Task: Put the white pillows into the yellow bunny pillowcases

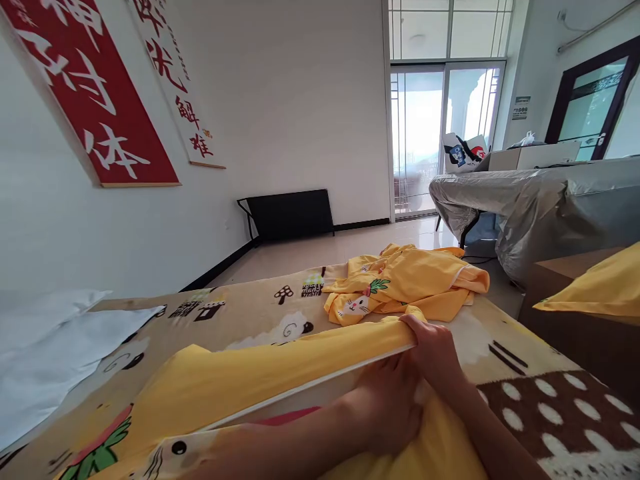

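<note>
Yellow cover [280, 370] is stretched over the patterned blanket [545, 407] from ten to one o'clock, its edge grasped by the right hand's [436, 348] fingers, apparently so the opening is lifted for the left hand [385, 407]; whether its fingers are clenched cannot be told.

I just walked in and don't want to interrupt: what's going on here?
A person's right hand grips the edge of a yellow cover at its opening, while the left hand reaches in under that edge. The cover lies across a patterned blanket, with a crumpled yellow cloth beyond it.
</note>
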`<state>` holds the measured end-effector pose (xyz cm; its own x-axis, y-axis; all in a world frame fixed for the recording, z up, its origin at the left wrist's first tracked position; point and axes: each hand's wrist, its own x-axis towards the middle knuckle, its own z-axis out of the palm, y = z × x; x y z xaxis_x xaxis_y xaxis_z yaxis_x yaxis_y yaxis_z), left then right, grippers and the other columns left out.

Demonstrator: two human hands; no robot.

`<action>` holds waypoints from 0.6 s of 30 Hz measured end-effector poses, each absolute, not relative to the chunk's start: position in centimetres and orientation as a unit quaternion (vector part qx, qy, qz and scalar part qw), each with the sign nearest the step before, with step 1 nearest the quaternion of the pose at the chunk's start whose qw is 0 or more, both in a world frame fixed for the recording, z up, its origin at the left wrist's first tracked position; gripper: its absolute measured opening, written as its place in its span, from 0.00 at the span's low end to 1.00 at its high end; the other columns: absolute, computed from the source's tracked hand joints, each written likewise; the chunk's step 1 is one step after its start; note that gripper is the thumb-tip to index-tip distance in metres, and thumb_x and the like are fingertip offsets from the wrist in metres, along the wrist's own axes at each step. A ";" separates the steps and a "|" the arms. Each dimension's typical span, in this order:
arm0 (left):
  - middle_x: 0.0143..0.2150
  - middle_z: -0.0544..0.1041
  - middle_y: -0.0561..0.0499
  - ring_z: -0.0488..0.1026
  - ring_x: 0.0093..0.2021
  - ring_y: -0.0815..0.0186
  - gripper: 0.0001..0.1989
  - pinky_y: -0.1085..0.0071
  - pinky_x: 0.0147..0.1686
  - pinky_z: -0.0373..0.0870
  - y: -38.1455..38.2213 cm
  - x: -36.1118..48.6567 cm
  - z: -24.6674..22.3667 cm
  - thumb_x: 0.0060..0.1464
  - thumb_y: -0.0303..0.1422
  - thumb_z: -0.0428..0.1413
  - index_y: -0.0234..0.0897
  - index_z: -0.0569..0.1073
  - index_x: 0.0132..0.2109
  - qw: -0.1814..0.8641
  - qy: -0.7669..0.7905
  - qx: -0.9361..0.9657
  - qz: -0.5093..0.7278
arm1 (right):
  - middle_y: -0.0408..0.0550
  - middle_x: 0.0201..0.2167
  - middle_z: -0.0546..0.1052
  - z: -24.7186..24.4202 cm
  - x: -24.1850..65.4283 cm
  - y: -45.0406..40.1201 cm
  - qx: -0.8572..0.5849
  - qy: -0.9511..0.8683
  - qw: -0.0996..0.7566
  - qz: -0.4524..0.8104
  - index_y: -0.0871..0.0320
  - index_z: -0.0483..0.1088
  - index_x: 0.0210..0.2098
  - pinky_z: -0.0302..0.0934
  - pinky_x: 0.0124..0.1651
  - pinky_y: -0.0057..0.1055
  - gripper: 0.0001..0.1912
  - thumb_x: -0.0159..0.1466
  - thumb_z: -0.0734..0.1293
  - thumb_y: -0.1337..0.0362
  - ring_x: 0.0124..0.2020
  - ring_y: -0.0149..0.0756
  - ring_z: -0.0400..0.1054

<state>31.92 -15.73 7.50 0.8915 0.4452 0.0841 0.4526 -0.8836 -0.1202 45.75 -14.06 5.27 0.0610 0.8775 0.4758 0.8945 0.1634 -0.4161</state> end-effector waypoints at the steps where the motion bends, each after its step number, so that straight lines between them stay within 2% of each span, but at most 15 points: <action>1: 0.55 0.69 0.34 0.68 0.52 0.50 0.26 0.55 0.51 0.62 -15.5 32.2 7.2 0.57 0.40 0.45 0.27 0.65 0.57 0.051 -0.249 -0.967 -0.002 | 0.47 0.36 0.79 5.2 46.0 -13.9 -0.651 -0.681 0.335 -0.016 0.56 0.71 0.40 0.52 0.34 0.27 0.20 0.52 0.56 0.76 0.35 0.36 0.71; 3: 0.42 0.77 0.36 0.74 0.40 0.51 0.21 0.53 0.47 0.65 -15.4 32.4 6.5 0.55 0.39 0.45 0.28 0.73 0.45 0.022 -0.255 -0.965 0.051 | 0.48 0.36 0.79 5.0 46.5 -13.9 -0.659 -0.672 0.336 -0.024 0.57 0.70 0.40 0.52 0.34 0.27 0.21 0.50 0.56 0.76 0.35 0.37 0.71; 5: 0.32 0.78 0.39 0.75 0.31 0.54 0.20 0.53 0.44 0.66 -15.6 32.2 6.1 0.54 0.39 0.44 0.29 0.76 0.35 0.001 -0.237 -0.969 0.075 | 0.50 0.37 0.78 5.0 47.0 -14.4 -0.657 -0.667 0.349 -0.037 0.58 0.70 0.40 0.53 0.34 0.27 0.23 0.48 0.56 0.76 0.36 0.38 0.71; 8: 0.29 0.78 0.43 0.74 0.29 0.56 0.20 0.58 0.38 0.69 -15.6 31.5 5.6 0.55 0.39 0.43 0.33 0.75 0.30 -0.047 -0.224 -0.971 0.061 | 0.48 0.34 0.78 5.3 47.3 -15.5 -0.635 -0.670 0.383 -0.046 0.57 0.69 0.40 0.53 0.33 0.27 0.23 0.46 0.56 0.75 0.34 0.39 0.70; 10: 0.30 0.78 0.45 0.75 0.32 0.58 0.21 0.62 0.36 0.70 -14.7 31.6 4.9 0.58 0.38 0.40 0.36 0.75 0.30 -0.104 -0.265 -0.958 0.028 | 0.46 0.29 0.76 5.5 47.2 -15.6 -0.630 -0.666 0.399 -0.023 0.56 0.69 0.38 0.53 0.32 0.27 0.23 0.46 0.55 0.75 0.30 0.37 0.69; 13: 0.43 0.78 0.47 0.73 0.45 0.60 0.21 0.63 0.47 0.68 -12.5 32.5 3.3 0.62 0.37 0.36 0.39 0.73 0.40 -0.165 -0.363 -0.912 -0.096 | 0.44 0.25 0.75 5.2 46.8 -14.3 -0.633 -0.651 0.416 0.052 0.56 0.69 0.35 0.53 0.30 0.25 0.20 0.45 0.55 0.74 0.27 0.34 0.66; 15: 0.52 0.73 0.48 0.68 0.54 0.60 0.17 0.62 0.56 0.62 -11.3 33.2 2.3 0.60 0.36 0.40 0.39 0.69 0.49 -0.165 -0.400 -0.885 -0.172 | 0.41 0.23 0.73 4.8 46.7 -13.1 -0.625 -0.650 0.420 0.102 0.57 0.69 0.33 0.52 0.29 0.24 0.17 0.46 0.56 0.73 0.25 0.32 0.64; 18: 0.56 0.70 0.46 0.65 0.57 0.58 0.19 0.60 0.58 0.60 -10.9 33.7 1.7 0.56 0.32 0.45 0.38 0.64 0.54 -0.152 -0.394 -0.890 -0.173 | 0.39 0.22 0.72 4.5 47.3 -12.3 -0.603 -0.676 0.385 0.175 0.57 0.70 0.34 0.52 0.29 0.23 0.14 0.48 0.59 0.71 0.25 0.30 0.62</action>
<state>33.74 -10.86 1.75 0.6304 0.7532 0.1880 0.6480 -0.6439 0.4068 47.26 -12.27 4.53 0.0234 0.9505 0.3098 0.6803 0.2119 -0.7017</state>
